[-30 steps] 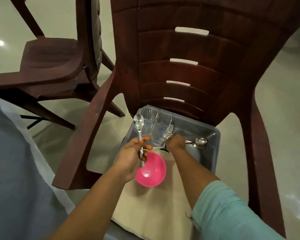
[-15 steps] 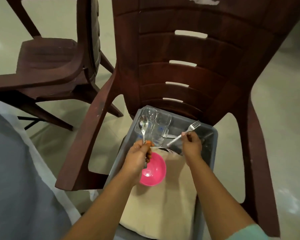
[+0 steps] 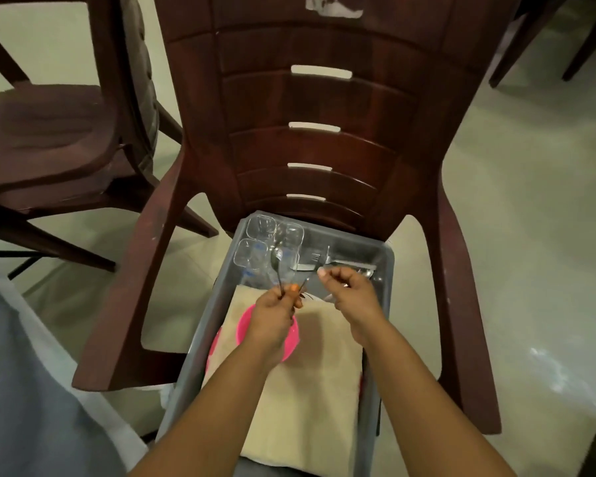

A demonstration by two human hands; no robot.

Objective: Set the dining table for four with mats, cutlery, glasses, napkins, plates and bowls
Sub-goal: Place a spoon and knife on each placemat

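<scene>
**Risk: cutlery slipping from the grip**

The left hand [image 3: 274,309] pinches a spoon [image 3: 276,261] by its thin handle, above the glasses [image 3: 269,246] in the grey bin [image 3: 382,290] on the chair [image 3: 324,132]. The right hand [image 3: 350,292] hangs loosely curled; whether it holds anything cannot be told. A weak pinch may drop the spoon onto the glasses.

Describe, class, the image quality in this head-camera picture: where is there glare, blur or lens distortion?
Head view: wide-angle lens bows the chair back; glare patches on the floor at right; motion blur smears the spoon in the left hand and the cutlery near the right hand; clear glasses are faint against the grey tub.
</scene>
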